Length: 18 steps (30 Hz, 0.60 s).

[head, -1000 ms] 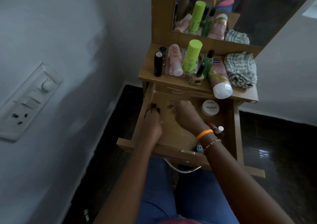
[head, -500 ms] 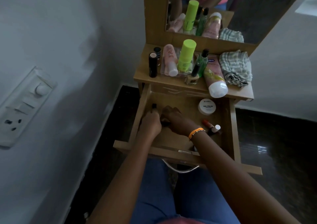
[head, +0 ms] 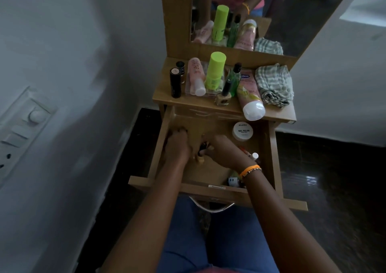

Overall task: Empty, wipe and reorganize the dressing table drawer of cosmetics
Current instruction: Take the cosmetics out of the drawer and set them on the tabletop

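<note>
The wooden drawer (head: 271, 147) of the dressing table is pulled open over my lap. Both hands are inside it, at its left half. My right hand (head: 224, 150) has its fingers closed on a small tan nail polish bottle (head: 201, 159) with a dark cap. My left hand (head: 176, 145) is curled against the same bottle; its fingertips are hidden in shadow. A white nail polish remover jar (head: 242, 131) sits at the drawer's back right. A small white-capped tube (head: 254, 155) lies beside my right wrist. Small items (head: 235, 181) lie at the front right corner.
The tabletop (head: 165, 97) holds a black lipstick tube (head: 175, 83), pink tube (head: 196, 76), lime-green bottle (head: 215, 70), clear green bottle (head: 234, 78), nail polish bottle (head: 223, 98), lotion tube (head: 249, 97) and a folded checked cloth (head: 273, 84). A mirror (head: 292, 11) stands behind. A switch panel (head: 23, 124) is on the left wall.
My right hand has drawn back from the drawer's rear toward my left hand, and its fingers have closed on the small bottle between the two hands. My left hand stayed at the left side.
</note>
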Each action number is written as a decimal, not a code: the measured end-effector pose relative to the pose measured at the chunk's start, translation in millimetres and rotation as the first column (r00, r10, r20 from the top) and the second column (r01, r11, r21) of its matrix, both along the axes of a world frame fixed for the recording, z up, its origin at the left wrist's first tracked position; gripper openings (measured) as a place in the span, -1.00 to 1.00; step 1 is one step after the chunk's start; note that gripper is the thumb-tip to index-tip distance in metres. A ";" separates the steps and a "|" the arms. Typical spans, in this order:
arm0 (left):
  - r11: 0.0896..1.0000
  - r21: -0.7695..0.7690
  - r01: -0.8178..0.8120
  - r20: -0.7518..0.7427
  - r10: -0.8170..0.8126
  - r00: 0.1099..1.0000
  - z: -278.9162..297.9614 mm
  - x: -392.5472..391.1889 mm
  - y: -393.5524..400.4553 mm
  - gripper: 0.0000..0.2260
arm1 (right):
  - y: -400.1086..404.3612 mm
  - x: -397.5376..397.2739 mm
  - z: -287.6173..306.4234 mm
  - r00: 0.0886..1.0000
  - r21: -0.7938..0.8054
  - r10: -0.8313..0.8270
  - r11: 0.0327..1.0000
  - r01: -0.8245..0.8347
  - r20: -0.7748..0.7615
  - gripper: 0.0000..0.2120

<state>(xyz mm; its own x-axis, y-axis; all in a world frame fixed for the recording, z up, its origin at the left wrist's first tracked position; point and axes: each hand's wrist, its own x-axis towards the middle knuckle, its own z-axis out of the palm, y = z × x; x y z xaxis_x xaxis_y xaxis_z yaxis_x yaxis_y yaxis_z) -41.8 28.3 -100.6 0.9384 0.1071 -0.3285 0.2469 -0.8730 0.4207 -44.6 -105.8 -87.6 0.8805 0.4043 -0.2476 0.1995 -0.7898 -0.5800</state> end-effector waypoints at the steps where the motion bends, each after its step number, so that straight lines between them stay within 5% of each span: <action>1: 1.000 -0.011 0.004 -0.004 -0.004 1.000 0.7 0.5 -0.5 -0.75 | -3.5 -1.8 7.2 1.000 0.024 -0.012 1.000 0.012 0.005 -0.85; 6: 0.978 -0.203 -0.040 -0.032 0.035 0.999 9.3 -4.2 -5.8 -0.85 | -28.2 -9.8 61.3 0.980 0.322 -0.174 0.937 0.135 0.097 -0.93; 11: 0.873 -0.487 -0.030 0.092 0.085 0.992 26.7 -18.8 -30.7 -0.75 | -60.2 -4.9 113.9 0.873 0.769 -0.475 0.597 0.228 0.110 -0.92; 15: 0.803 -0.596 -0.024 0.136 0.130 0.982 52.6 -23.5 -34.7 -0.87 | -74.2 37.6 131.0 0.709 0.855 -0.690 0.448 0.261 0.146 -0.93; 18: 0.775 -0.630 -0.044 0.164 0.188 0.968 72.5 -25.9 -33.3 -0.89 | -74.8 82.1 132.3 0.688 0.806 -0.705 0.502 0.313 0.172 -0.93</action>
<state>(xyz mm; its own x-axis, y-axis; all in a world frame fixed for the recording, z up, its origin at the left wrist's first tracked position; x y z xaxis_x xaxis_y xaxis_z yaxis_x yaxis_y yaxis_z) -67.8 -5.0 -28.2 0.9846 0.0618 -0.1634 0.1746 -0.3769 0.9096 37.5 -180.6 44.7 0.8945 -0.2933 0.3375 0.2702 -0.2469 -0.9306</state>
